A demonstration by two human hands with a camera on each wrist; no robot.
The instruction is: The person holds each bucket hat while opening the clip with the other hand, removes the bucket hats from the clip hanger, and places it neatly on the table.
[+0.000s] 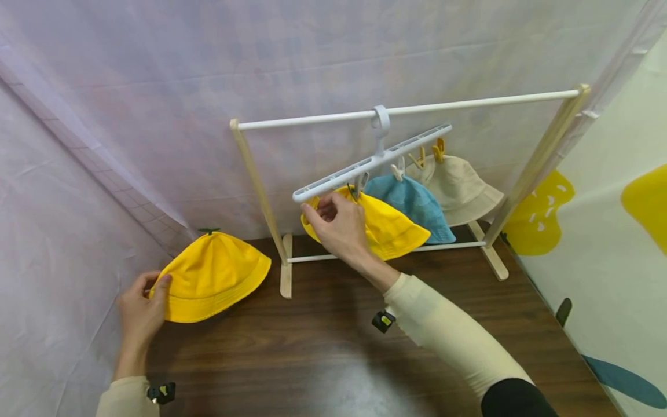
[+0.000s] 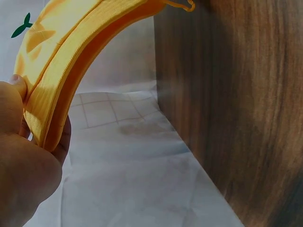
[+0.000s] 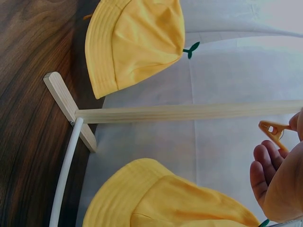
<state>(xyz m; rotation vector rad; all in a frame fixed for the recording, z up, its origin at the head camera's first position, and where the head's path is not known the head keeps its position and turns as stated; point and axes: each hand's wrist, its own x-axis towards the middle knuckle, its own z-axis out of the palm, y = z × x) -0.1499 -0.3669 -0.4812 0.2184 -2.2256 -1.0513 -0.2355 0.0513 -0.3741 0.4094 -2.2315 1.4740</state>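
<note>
Yellow hat in the left hand, orange clip in the right hand

The left hand pinches the yellow hat by its brim. The thumb is on one side and the fingers are on the other. This hat is at the left end of the rack, just outside its wooden post. It has a little green sprout on top. A thin orange loop pokes out from its brim.

The right hand pinches the orange clip between its thumb and fingers. The right wrist view shows this; from the head, the hand hides the clip. The hand is just under the near end of the white hanger, in front of a second yellow hat. It is hard to tell if the fingers touch that hat.

The hanger hooks over the white top bar and slants across it. A grey clip is at the top of the second yellow hat. Next comes a blue hat with a white clip, then a beige hat with yellow clips at its top. The rack stands on a dark brown wooden table, near a pale cloth.
</note>
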